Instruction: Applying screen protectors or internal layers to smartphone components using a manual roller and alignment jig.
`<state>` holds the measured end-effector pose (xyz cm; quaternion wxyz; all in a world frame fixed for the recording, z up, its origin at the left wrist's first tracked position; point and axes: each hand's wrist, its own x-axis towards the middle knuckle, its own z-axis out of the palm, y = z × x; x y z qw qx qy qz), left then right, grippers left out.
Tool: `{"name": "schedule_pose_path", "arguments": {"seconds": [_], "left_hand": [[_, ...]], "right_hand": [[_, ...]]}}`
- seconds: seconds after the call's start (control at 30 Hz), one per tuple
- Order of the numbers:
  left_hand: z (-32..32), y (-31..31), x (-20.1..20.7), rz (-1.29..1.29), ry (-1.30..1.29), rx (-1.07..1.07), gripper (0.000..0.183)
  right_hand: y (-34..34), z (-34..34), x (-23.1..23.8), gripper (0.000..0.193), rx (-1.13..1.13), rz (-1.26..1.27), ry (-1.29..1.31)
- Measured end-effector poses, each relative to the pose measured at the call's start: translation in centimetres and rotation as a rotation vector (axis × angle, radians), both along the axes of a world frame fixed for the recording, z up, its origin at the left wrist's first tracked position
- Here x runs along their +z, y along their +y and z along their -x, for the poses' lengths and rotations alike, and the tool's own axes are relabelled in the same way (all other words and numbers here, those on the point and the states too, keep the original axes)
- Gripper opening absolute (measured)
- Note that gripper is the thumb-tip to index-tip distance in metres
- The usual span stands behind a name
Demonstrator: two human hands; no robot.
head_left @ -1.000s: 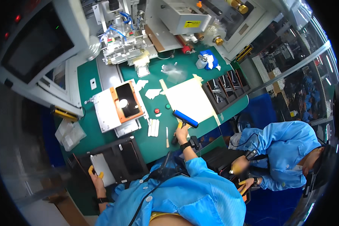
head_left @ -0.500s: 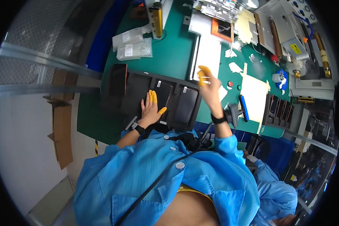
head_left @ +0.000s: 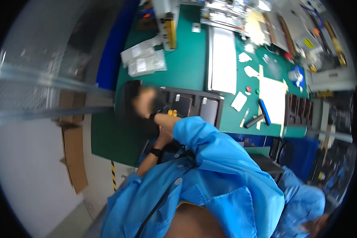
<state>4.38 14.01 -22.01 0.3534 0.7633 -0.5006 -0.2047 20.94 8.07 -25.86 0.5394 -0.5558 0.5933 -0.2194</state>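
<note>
A black tray (head_left: pixel 194 93) lies on the green table in front of me, with dark phone-like slabs in its slots. One slab (head_left: pixel 208 111) is at its right end, and another slab (head_left: pixel 182 105) sits beside it; both have a small white label. My right hand (head_left: pixel 144 102), smeared by motion, reaches across to the tray's left part; whether it holds anything cannot be made out. My left hand (head_left: pixel 165 135) is at the tray's near edge, largely hidden under my right forearm. Yellow-covered fingertips show just past that forearm, over the tray.
A machine (head_left: pixel 224 16) with a long white plate (head_left: pixel 223 59) stands at the back. Clear plastic bags (head_left: pixel 146 63) lie at the back left. To the right are a blue-handled tool (head_left: pixel 264 112), pale sheets (head_left: pixel 273 99) and a second black tray (head_left: pixel 299 109). A person (head_left: pixel 301 198) sits at lower right.
My right hand has swung left from beside the white plate to the tray's left part, its forearm now crossing my left hand. The orange-framed piece by the machine no longer shows. The view has shifted.
</note>
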Motion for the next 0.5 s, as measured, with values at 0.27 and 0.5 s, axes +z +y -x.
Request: {"name": "schedule_pose_path", "arguments": {"seconds": [0.27, 0.5], "left_hand": [[-0.3, 0.3, 4.0, -0.076, -0.010, 0.155, 0.036], [-3.6, -3.5, 7.6, -0.267, 0.092, 0.342, 0.027]], "right_hand": [[1.6, 1.6, 9.1, 0.036, -0.129, -0.127, 0.033], [-8.2, 11.8, 17.9, 0.032, 0.701, 0.178, -0.063]]}}
